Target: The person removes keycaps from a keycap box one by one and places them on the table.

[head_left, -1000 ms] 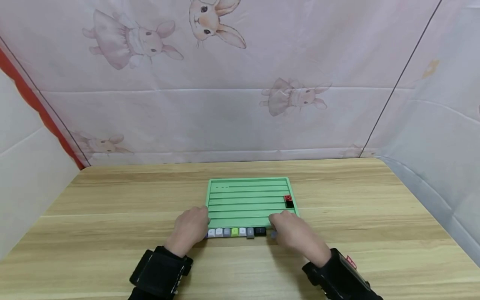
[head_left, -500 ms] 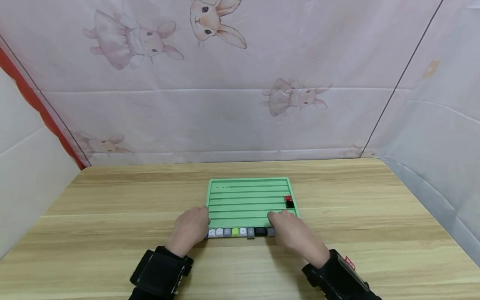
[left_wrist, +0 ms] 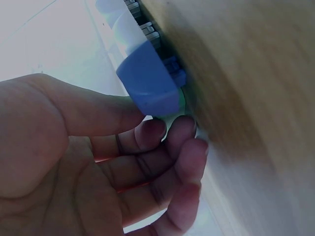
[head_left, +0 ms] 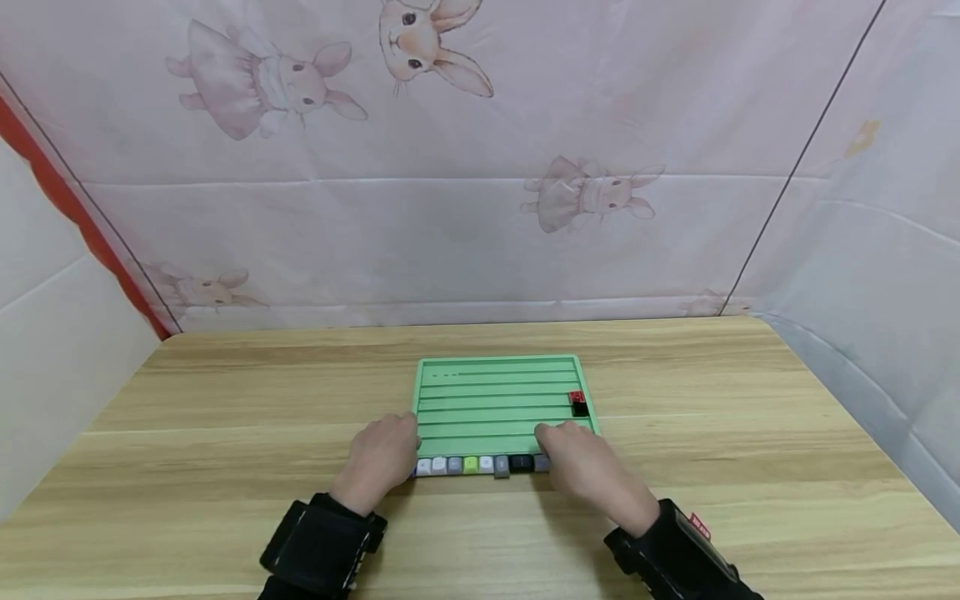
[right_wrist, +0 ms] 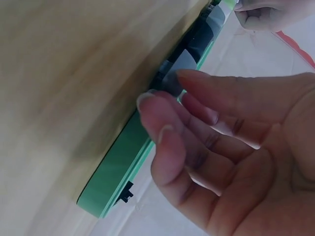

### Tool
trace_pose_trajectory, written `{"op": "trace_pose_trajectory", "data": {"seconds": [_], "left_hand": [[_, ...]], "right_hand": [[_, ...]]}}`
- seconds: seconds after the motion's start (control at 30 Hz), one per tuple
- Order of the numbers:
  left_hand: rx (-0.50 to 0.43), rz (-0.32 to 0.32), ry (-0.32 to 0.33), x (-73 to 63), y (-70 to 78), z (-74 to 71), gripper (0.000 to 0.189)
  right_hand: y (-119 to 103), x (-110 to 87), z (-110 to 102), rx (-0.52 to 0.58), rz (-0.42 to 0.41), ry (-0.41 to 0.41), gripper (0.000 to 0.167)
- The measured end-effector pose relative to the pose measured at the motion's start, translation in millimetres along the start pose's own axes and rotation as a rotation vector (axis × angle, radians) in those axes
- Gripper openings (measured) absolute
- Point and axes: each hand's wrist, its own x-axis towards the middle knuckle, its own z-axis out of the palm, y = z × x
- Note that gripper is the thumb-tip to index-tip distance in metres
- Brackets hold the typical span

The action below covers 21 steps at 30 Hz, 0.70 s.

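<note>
A green ridged tray [head_left: 487, 375] lies flat on the table. Along its near edge runs a row of keycaps: white, grey, one lime-green keycap [head_left: 470, 465] and a wide black keycap [head_left: 520, 463]. At the row's left end my left hand [head_left: 382, 454] has its thumb and curled fingers on a blue keycap [left_wrist: 147, 81]. My right hand [head_left: 588, 467] pinches a grey keycap [right_wrist: 178, 76] at the right end, beside the wide black one. The palms hide part of both end keycaps in the head view.
Inside the tray, near its right edge, sit a red keycap [head_left: 576, 397] and a black piece [head_left: 580, 410]. The wooden table [head_left: 262, 400] reaches back to a pale fabric wall [head_left: 450, 242] printed with rabbits. Black straps [head_left: 326, 542] are on both wrists.
My right hand has shifted slightly left with the grey keycap, and the gap between it and the wide black keycap has closed. The left hand stays where it was.
</note>
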Motion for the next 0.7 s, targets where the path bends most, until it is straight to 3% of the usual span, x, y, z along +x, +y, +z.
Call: {"op": "trace_pose_trajectory", "data": {"seconds": [0.47,0.7], "left_hand": [[-0.009,-0.016,-0.020,-0.5,1.7,-2.3,0.014],[-0.011,-0.011,-0.022,-0.6,1.7,-2.5,0.013]], "right_hand": [[4.3,-0.8,-10.6,-0.023,-0.002,-0.031,0.022],[7.0,-0.8,-19.6,-0.002,0.048,-0.021,0.020]]}}
